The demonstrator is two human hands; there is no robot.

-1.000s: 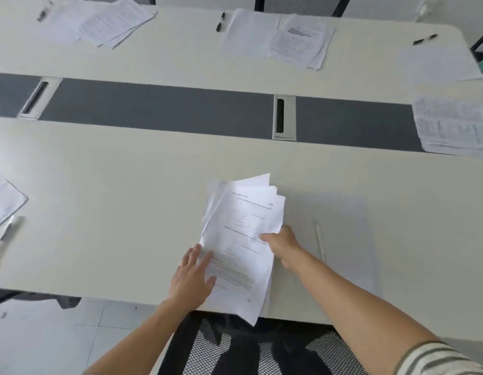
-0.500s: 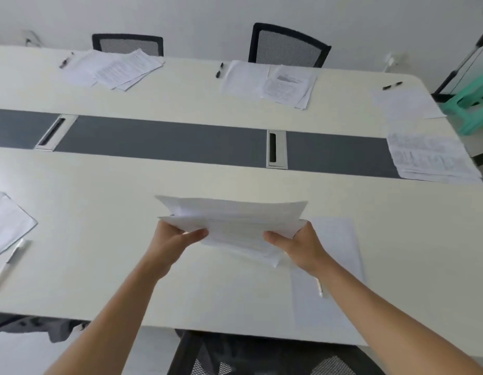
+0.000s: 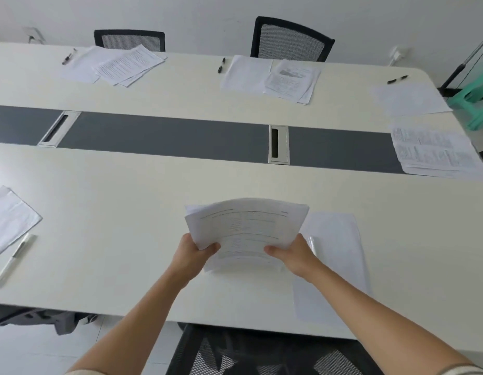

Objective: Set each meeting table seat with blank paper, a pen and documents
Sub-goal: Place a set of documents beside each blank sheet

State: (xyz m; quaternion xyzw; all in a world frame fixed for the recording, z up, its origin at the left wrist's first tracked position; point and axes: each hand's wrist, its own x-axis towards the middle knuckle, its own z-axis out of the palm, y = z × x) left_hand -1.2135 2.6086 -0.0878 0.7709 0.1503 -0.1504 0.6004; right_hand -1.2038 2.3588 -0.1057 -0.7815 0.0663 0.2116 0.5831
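A stack of printed documents [image 3: 247,228] is held upright and bowed, its lower edge on the white meeting table [image 3: 113,217]. My left hand [image 3: 190,257] grips its left side and my right hand [image 3: 293,254] grips its right side, thumbs on the front page. Just right of the stack lies a blank sheet [image 3: 333,263] with a white pen [image 3: 312,243] on it, mostly hidden behind my right hand.
Other seats hold paper, documents and pens: far left [image 3: 118,64], far middle [image 3: 273,77], right end [image 3: 435,150], near left [image 3: 7,220]. Black mesh chairs stand behind the table [image 3: 291,40] and below me [image 3: 262,353]. A grey strip with cable slots [image 3: 278,144] crosses the middle.
The documents lay flat under my hands a second ago. Both hands picked them up, turned them crosswise, then stood them on edge facing me.
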